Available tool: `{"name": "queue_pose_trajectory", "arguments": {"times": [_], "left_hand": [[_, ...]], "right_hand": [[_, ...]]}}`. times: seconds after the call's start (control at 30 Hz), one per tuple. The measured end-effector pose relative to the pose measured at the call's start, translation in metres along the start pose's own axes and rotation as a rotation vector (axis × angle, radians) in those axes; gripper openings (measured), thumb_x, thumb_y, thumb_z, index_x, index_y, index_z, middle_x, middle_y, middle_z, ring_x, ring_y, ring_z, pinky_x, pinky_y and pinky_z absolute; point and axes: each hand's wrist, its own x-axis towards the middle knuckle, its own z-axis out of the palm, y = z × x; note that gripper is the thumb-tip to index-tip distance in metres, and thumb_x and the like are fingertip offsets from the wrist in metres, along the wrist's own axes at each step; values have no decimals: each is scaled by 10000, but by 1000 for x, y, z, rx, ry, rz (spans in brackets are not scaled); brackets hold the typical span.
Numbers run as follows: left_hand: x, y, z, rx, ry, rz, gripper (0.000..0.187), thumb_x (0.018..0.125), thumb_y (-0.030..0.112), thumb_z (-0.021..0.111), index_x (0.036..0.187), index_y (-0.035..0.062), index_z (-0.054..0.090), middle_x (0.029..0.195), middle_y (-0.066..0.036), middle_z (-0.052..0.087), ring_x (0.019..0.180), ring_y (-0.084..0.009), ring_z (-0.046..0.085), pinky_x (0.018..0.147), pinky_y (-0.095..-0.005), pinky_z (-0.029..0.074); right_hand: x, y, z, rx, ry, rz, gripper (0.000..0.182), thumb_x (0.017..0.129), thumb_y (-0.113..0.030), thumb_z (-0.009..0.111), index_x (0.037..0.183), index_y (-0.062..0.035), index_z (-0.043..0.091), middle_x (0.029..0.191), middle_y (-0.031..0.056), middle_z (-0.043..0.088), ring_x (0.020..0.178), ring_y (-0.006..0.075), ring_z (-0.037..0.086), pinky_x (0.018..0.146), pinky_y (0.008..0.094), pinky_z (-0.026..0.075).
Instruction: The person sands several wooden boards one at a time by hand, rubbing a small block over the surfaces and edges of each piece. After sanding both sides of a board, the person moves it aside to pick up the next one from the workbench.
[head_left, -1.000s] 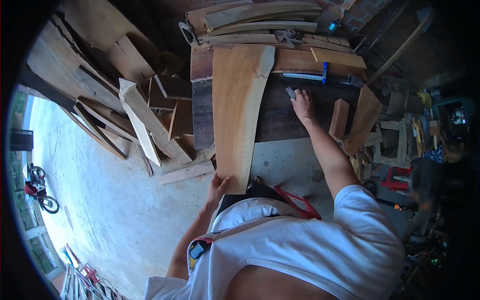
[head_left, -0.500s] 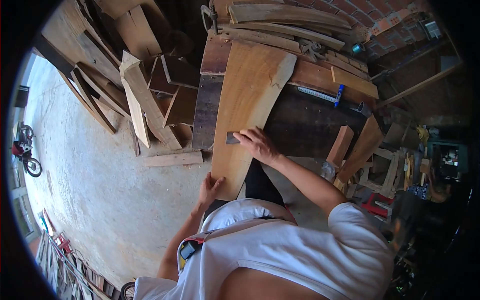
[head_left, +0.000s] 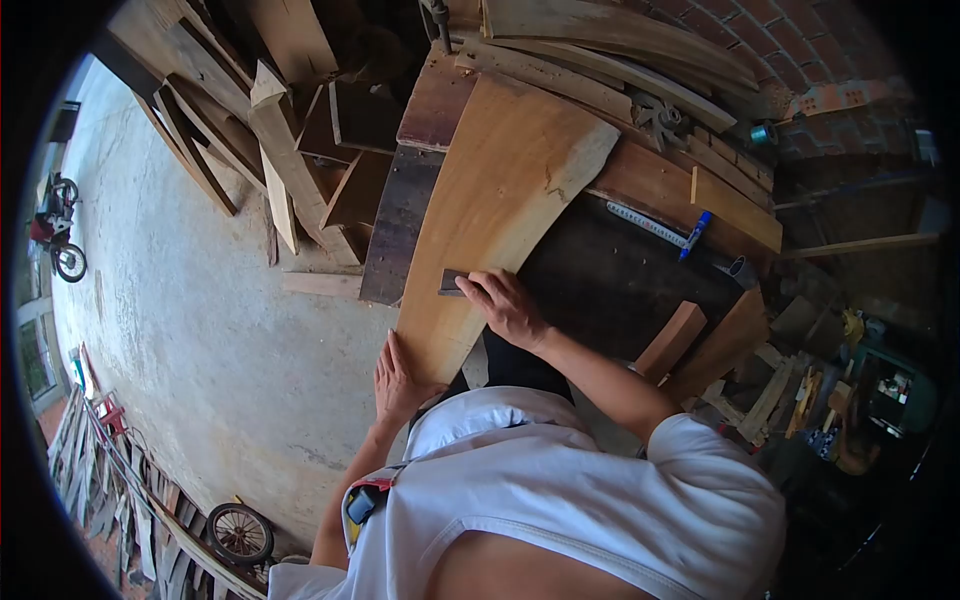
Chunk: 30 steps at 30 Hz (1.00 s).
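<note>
A long curved light-brown plank [head_left: 500, 190] lies across the dark workbench [head_left: 610, 280], with its near end hanging over the bench edge. My left hand [head_left: 393, 378] lies flat against the plank's near left edge. My right hand [head_left: 505, 305] presses a small dark grey flat tool [head_left: 452, 283] onto the plank's face, fingers closed over it.
A steel ruler [head_left: 645, 224] and a blue marker [head_left: 695, 233] lie on the bench to the right. Curved wood pieces [head_left: 620, 50] are stacked at the back. Offcuts [head_left: 290, 150] are piled on the concrete floor at left. A motorbike [head_left: 55, 235] stands far left.
My right hand picked the small tool up from the bench near the ruler and brought it left onto the plank. My left hand shifted from the plank's end to its left edge.
</note>
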Motion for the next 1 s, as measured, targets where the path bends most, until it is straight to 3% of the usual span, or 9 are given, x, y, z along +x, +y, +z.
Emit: {"name": "queue_pose_trajectory", "arguments": {"times": [0.1, 0.23, 0.4, 0.5, 0.63, 0.77, 0.83, 0.9, 1.0], "left_hand": [[1, -3, 4, 5, 13, 8, 1463, 542, 394, 977, 1601, -23, 58, 1539, -238, 338, 1424, -417, 366, 1170, -485, 336], [1, 0, 5, -2, 16, -30, 1475, 532, 400, 979, 1604, -18, 56, 1532, -230, 355, 1403, -412, 385, 1162, -488, 338], [2, 1, 1, -10, 39, -30, 1476, 516, 413, 980, 1610, -3, 81, 1532, -207, 370, 1375, -398, 408, 1154, -488, 329], [-2, 1, 2, -38, 30, -24, 1465, 528, 405, 978, 1616, 11, 80, 1543, -201, 361, 1385, -396, 400, 1160, -489, 321], [-4, -8, 1, -89, 100, 29, 1425, 563, 395, 967, 1630, 61, 83, 1546, -183, 372, 1399, -393, 390, 1167, -493, 313], [-20, -52, 16, -239, 35, -30, 1238, 686, 382, 919, 1616, 64, 168, 1531, -190, 391, 1338, -394, 485, 1081, -458, 445], [-35, -66, 23, -252, 142, 38, 1027, 761, 338, 889, 1555, 22, 319, 1355, -199, 563, 1121, -361, 657, 926, -414, 554], [-39, -75, 20, -704, -125, -182, 706, 852, 281, 841, 1394, -14, 500, 1027, -143, 689, 837, -251, 724, 756, -341, 592], [-45, -63, 12, -1003, -150, -302, 438, 925, 229, 782, 1213, -32, 580, 833, -72, 683, 684, -138, 685, 656, -270, 572]], "right_hand": [[39, 69, -35, -87, 6, 53, 482, 868, -11, 680, 1336, -65, 579, 1202, 129, 568, 1077, 345, 575, 956, 460, 485], [112, 216, -81, -391, 461, 367, 376, 950, -22, 597, 1324, -27, 555, 1227, 186, 555, 1110, 397, 544, 948, 486, 461], [95, 113, -25, -173, 329, 384, 391, 947, -59, 619, 1331, -20, 557, 1216, 173, 569, 1099, 399, 552, 946, 467, 467], [39, -3, 25, -22, 38, -28, 389, 901, -109, 595, 1284, -51, 633, 1170, 102, 636, 1072, 283, 610, 951, 405, 516], [50, 0, 19, -20, -105, -258, 396, 898, -131, 583, 1281, -40, 632, 1180, 98, 619, 1094, 271, 599, 983, 386, 505], [152, 138, -15, -260, 292, 135, 382, 896, -6, 656, 1271, -57, 602, 1170, 130, 600, 1069, 371, 559, 933, 462, 458], [178, 197, -8, -241, 461, 316, 348, 904, -31, 651, 1247, -63, 603, 1165, 142, 605, 1068, 388, 555, 942, 483, 441], [176, 149, 0, -309, 401, 385, 322, 911, -35, 644, 1229, -61, 607, 1173, 146, 608, 1074, 389, 558, 932, 479, 448], [105, 16, 38, -135, 244, 202, 362, 906, -18, 641, 1266, -56, 625, 1186, 121, 632, 1056, 355, 573, 913, 440, 477]]}}
